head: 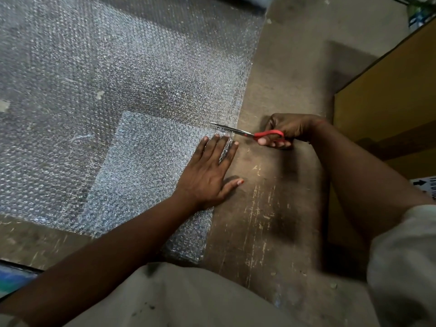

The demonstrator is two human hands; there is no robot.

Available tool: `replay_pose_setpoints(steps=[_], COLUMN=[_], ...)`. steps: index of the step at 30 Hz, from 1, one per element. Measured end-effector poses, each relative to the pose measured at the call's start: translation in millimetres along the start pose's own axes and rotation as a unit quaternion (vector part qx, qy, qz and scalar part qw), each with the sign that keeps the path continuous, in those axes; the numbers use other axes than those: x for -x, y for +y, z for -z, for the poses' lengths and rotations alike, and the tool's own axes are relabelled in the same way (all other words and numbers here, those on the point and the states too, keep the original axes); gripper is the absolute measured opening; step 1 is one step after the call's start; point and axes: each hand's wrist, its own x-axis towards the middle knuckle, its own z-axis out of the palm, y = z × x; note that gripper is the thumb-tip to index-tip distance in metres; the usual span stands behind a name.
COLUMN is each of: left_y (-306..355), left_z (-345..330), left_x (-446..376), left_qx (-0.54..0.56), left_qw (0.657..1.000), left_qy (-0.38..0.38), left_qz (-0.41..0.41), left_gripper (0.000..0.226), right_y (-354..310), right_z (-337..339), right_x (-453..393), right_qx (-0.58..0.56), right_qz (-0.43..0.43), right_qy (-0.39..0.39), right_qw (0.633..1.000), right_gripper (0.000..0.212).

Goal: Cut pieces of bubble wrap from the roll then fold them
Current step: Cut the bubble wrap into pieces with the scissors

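Observation:
A wide sheet of clear bubble wrap (122,67) is unrolled over the floor, running from the roll (236,1) at the top edge. A smaller rectangular piece of bubble wrap (146,166) lies on top of the sheet near me. My left hand (207,171) presses flat on that piece's right side, fingers spread. My right hand (287,129) grips red-handled scissors (250,133), whose blades point left and enter the sheet's right edge just above my left fingertips.
The bare brown floor (271,208) runs along the right of the wrap. A brown cardboard box (387,95) stands at the right. My pale clothing (188,300) fills the bottom of the view. A dark edge with a blue object (14,277) shows at the bottom left.

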Motion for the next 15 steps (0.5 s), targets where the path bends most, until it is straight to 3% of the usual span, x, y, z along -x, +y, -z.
replay_pose_setpoints(steps=[15], left_y=[1], left_z=[2], left_x=[1], left_qx=[-0.001], left_qw=[1.0], left_qy=[0.003], left_qz=[-0.002], left_gripper=[0.092], right_y=[-8], right_z=[-1], right_x=[-4], right_qx=[0.005], right_qz=[0.012], right_qy=[0.008], right_qw=[1.0], right_gripper=[0.057])
